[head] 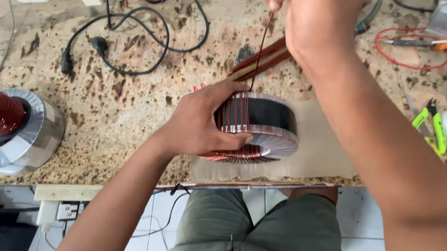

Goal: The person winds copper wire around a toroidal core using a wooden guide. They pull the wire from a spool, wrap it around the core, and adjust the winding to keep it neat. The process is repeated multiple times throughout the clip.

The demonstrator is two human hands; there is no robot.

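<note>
Right hand (318, 15), raised above the toroidal core (262, 127), seems pinched on a copper wire (261, 48); left hand (200, 122) clasps the core's wound side.

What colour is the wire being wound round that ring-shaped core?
Coppery red, on the black core under the left hand; the head view shows it.

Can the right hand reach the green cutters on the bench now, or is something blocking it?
Probably yes, but not at once. The green cutters lie uncovered on the bench, with bare surface around them. The right hand is raised and pinching the wire from the coil, so it would have to release that first.
</note>
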